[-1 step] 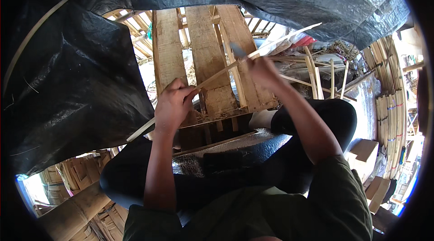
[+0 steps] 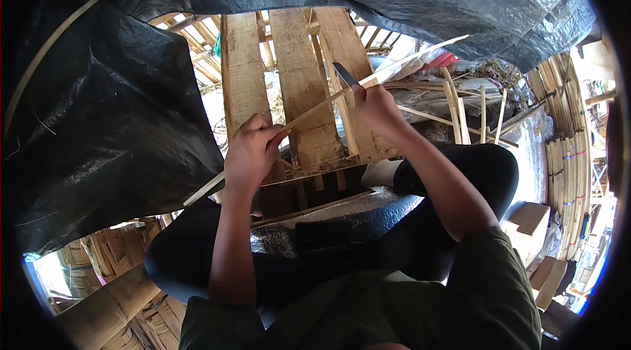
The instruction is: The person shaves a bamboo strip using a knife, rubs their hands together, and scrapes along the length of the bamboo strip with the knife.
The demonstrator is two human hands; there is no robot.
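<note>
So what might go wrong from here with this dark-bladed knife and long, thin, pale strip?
The dark-bladed knife in your bare right hand appears to cross the long, thin, pale strip; a slip toward your bare left hand, gripping farther down, might cut it. The strip's edges could also splinter into your skin. Its lower-left end overlaps the glossy black plastic sheet in view, so a sudden swing might snag there, though I can't tell whether they touch.

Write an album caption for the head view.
Left hand grips a pale strip, right hand holds a knife, over wooden planks.
</note>
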